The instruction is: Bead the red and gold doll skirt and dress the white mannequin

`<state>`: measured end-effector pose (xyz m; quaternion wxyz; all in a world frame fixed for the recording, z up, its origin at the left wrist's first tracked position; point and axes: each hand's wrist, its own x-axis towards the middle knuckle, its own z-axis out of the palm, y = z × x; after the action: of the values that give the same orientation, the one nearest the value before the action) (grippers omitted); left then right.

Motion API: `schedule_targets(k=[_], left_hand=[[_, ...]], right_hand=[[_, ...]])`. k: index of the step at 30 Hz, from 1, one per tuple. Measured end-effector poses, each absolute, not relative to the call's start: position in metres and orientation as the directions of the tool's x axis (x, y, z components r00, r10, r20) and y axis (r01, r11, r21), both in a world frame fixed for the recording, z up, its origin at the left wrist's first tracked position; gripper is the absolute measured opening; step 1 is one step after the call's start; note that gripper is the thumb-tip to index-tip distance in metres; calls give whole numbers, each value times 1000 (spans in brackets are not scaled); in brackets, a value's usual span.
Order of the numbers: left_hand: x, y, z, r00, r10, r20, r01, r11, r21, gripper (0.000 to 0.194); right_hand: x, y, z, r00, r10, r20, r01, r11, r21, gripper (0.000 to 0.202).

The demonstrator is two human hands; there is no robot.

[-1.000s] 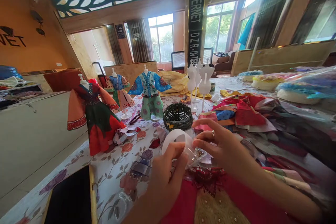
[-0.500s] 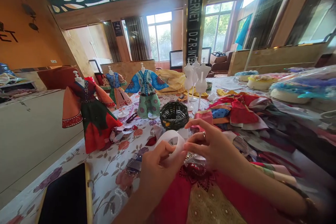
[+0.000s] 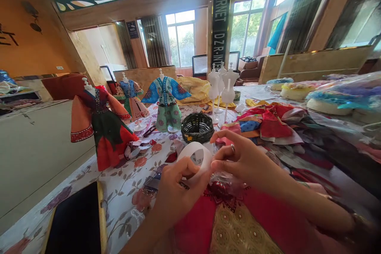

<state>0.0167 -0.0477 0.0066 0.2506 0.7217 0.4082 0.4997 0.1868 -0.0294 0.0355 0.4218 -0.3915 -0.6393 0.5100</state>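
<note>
A white, translucent roll of tape (image 3: pixel 205 158) is gripped in my left hand (image 3: pixel 178 184), tilted so that its hollow middle faces me. My right hand (image 3: pixel 238 158) is at the roll's right side, thumb and fingertips pinched at its edge, other fingers bent above. A ring shows on the right hand. Below both hands lies a pink and gold garment (image 3: pixel 235 226) with pearl-like beads and a dark red pointed trim. A dark woven basket (image 3: pixel 197 127) stands just beyond the roll.
Small dress forms wear a red-green dress (image 3: pixel 104 115), a blue outfit (image 3: pixel 165 95) and a patchwork dress (image 3: pixel 129 91). Bare white dress forms (image 3: pixel 228 87) stand behind the basket. A phone (image 3: pixel 76 218) lies at left. Fabric pieces (image 3: pixel 274 123) are heaped at right.
The roll has tipped a little and its opening shows more. My right fingertips have stayed at its edge, with the fingers slightly more bent. The view has shifted slightly.
</note>
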Motion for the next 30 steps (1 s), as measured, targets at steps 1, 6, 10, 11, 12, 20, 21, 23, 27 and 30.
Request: schedule_targets(k=[1, 6, 10, 11, 12, 20, 21, 23, 27, 30], left_hand=[[16, -48, 7, 166, 844, 510, 336, -535, 775, 33], [12, -46, 7, 191, 791, 581, 402, -603, 689, 29], [10, -46, 5, 190, 804, 564, 405, -587, 701, 27], [9, -46, 5, 185, 804, 565, 410, -586, 699, 27], [9, -47, 5, 182, 802, 570, 419, -587, 693, 27], [9, -43, 6, 169, 821, 546, 476, -552, 684, 27], [9, -42, 6, 164, 827, 537, 479, -543, 690, 28], [9, -41, 5, 151, 832, 534, 475, -534, 699, 28], [8, -38, 5, 122, 841, 527, 420, -525, 740, 27], [7, -34, 6, 78, 885, 458, 339, -456, 823, 25]], right_hand=[[187, -29, 36, -342, 931, 126, 54, 153, -987, 35], [186, -30, 35, -390, 915, 102, -24, 101, -995, 40], [184, -31, 34, -402, 912, 80, -52, 65, -997, 43], [184, -31, 33, -403, 912, 75, -52, 59, -997, 43], [184, -31, 32, -403, 912, 69, -55, 51, -997, 43], [181, -28, 23, -421, 906, 47, -152, -19, -988, 45], [181, -28, 23, -427, 903, 37, -171, -41, -984, 44], [180, -29, 24, -437, 900, 5, -192, -87, -977, 42], [180, -30, 29, -384, 923, -25, -213, -115, -970, 39], [184, -25, 32, -302, 953, 4, -270, -81, -960, 34]])
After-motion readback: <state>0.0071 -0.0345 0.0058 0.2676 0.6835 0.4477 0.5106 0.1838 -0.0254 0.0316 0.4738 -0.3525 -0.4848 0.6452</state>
